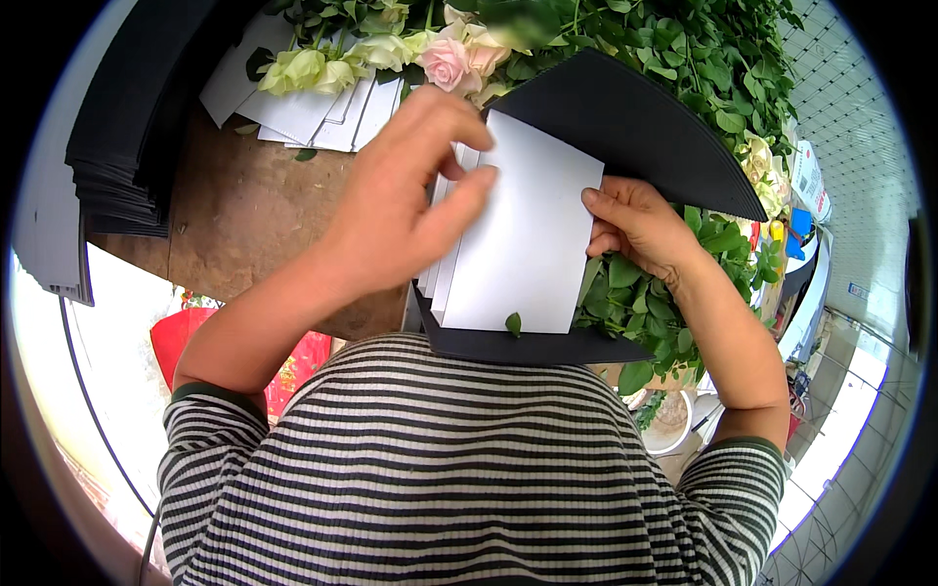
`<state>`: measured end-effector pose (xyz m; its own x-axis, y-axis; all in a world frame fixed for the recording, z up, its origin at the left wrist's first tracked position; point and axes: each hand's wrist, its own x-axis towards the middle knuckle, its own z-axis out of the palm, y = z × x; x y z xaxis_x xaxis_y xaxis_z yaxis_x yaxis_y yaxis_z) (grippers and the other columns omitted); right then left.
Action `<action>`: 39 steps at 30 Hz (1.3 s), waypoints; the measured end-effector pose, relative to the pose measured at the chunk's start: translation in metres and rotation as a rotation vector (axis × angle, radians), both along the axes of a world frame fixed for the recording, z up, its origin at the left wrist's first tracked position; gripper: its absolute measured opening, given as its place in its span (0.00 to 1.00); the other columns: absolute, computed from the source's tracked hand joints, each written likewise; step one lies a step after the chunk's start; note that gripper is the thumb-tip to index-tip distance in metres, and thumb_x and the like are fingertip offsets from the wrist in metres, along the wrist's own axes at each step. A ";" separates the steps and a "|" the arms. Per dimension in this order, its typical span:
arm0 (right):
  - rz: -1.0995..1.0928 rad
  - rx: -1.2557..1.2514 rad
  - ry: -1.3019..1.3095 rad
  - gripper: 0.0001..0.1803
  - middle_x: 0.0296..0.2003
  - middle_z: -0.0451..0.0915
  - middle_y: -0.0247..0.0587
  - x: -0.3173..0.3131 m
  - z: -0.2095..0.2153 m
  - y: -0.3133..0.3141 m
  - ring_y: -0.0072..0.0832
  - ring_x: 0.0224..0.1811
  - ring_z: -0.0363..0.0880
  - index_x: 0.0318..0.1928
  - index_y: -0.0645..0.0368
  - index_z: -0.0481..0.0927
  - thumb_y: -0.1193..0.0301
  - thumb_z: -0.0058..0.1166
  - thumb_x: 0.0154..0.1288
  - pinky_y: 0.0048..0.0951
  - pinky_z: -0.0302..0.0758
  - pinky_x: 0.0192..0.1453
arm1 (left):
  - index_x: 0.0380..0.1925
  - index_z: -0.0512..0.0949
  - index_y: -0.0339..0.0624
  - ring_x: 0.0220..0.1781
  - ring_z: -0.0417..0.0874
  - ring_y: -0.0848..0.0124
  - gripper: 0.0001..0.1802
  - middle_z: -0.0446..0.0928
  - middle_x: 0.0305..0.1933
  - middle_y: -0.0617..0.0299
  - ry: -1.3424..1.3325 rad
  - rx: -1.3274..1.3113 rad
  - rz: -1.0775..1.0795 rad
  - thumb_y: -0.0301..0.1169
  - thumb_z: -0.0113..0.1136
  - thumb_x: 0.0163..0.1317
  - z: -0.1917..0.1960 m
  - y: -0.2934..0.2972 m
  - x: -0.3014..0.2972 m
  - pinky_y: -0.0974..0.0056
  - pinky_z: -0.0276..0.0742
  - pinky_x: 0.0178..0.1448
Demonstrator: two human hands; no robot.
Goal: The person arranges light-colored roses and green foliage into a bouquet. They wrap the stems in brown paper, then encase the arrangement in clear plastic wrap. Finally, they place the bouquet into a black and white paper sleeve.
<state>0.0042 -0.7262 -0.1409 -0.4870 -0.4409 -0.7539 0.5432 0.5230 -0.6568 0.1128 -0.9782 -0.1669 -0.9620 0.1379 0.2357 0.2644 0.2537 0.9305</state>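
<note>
A white paper sheet (532, 225) lies in front of me over black sheets, with the edges of more white paper at its left side. My right hand (635, 220) grips its right edge, thumb on top and fingers curled beneath. Above its left edge, my left hand (415, 186) is slightly blurred, with thumb and fingers bent and apart and nothing visible between them. A stack of black sheets (635, 122) with a curved outline fans out behind the paper. Another black piece (537, 347) shows at its near edge, and a small green leaf (513, 324) rests on the white.
Pale green roses (303, 73) and a pink rose (447, 63) lie at the back beside loose white papers (313, 115). Leafy stems (703, 59) fill the back right. A tall black stack (122, 117) stands left on the brown table (244, 215). A white bucket (669, 425) sits lower right.
</note>
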 end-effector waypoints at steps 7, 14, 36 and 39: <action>0.968 0.537 1.236 0.12 0.20 0.76 0.37 0.004 0.047 -0.016 0.27 0.19 0.77 0.28 0.62 0.75 0.65 0.58 0.62 0.24 0.73 0.25 | 0.56 0.67 0.32 0.70 0.59 0.55 0.38 0.64 0.65 0.49 0.313 -0.731 -0.279 0.49 0.62 0.53 0.002 0.057 0.003 0.52 0.51 0.73; 0.727 0.109 1.699 0.11 0.25 0.65 0.41 -0.030 0.085 -0.047 0.35 0.26 0.67 0.32 0.66 0.74 0.75 0.64 0.52 0.29 0.63 0.29 | 0.59 0.67 0.32 0.72 0.56 0.55 0.39 0.62 0.67 0.49 0.268 -0.747 -0.335 0.50 0.60 0.54 0.006 0.056 0.003 0.52 0.49 0.74; 0.966 -0.020 1.725 0.05 0.23 0.63 0.31 0.062 0.017 -0.020 0.24 0.22 0.65 0.27 0.57 0.76 0.76 0.57 0.45 0.24 0.64 0.18 | 0.33 0.76 0.43 0.35 0.75 0.70 0.15 0.76 0.35 0.63 0.262 -0.231 0.110 0.33 0.71 0.48 -0.010 -0.002 0.052 0.66 0.71 0.41; 1.027 -0.010 1.727 0.06 0.23 0.63 0.31 0.061 0.019 -0.021 0.24 0.22 0.64 0.26 0.56 0.76 0.74 0.56 0.43 0.24 0.65 0.19 | 0.31 0.73 0.43 0.27 0.67 0.80 0.13 0.72 0.32 0.69 -0.513 0.115 0.045 0.28 0.69 0.49 0.003 -0.003 0.055 0.73 0.63 0.31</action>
<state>0.0651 -0.7467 -0.1222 -0.1708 -0.9743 0.1465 -0.9845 0.1627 -0.0655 0.1679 -0.9807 -0.1635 -0.9620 0.0946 -0.2561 -0.2414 0.1432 0.9598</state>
